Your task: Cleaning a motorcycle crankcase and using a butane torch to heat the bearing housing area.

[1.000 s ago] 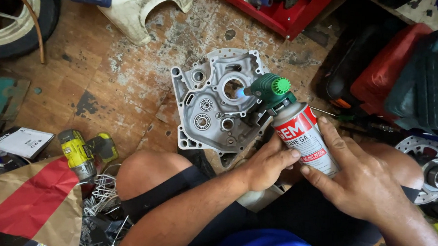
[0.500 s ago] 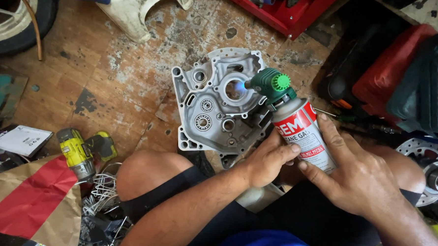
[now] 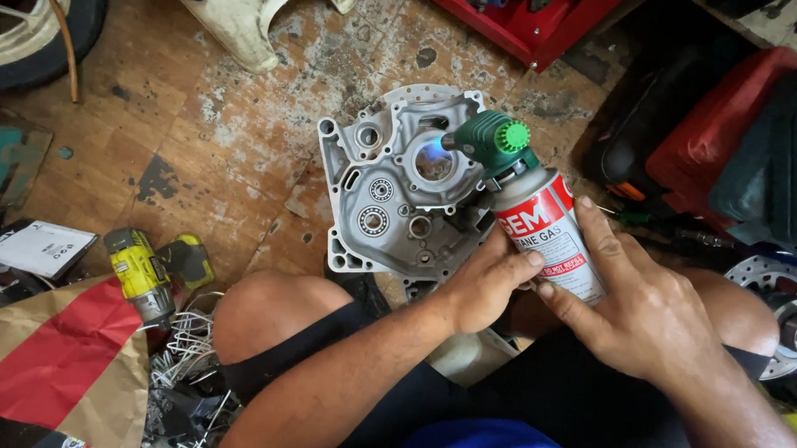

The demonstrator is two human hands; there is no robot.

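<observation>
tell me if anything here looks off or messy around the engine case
Nothing looks broken. The grey cast-metal engine case lies flat on the worn, paint-flaked wooden floor. Both the left hand and right hand hold the red-and-white gas can with green torch head, its flame at the case's large bore. A tangle of white wire litters the floor.

A worn wooden floor [image 3: 196, 143] with flaking paint carries the clutter. At the far left a tyre on a pale rim [image 3: 27, 15] shows, and beside it lies a white plastic cover [image 3: 264, 12]. A red tray [image 3: 533, 19] sits at the far edge. On the right stand a red case [image 3: 725, 122] and a teal case [image 3: 786, 160], with a brake disc [image 3: 789, 313] nearer. Near left lie a yellow drill [image 3: 141, 275], tangled wire [image 3: 187, 349], a white booklet [image 3: 39, 249] and a red-and-tan sheet [image 3: 52, 361].
</observation>
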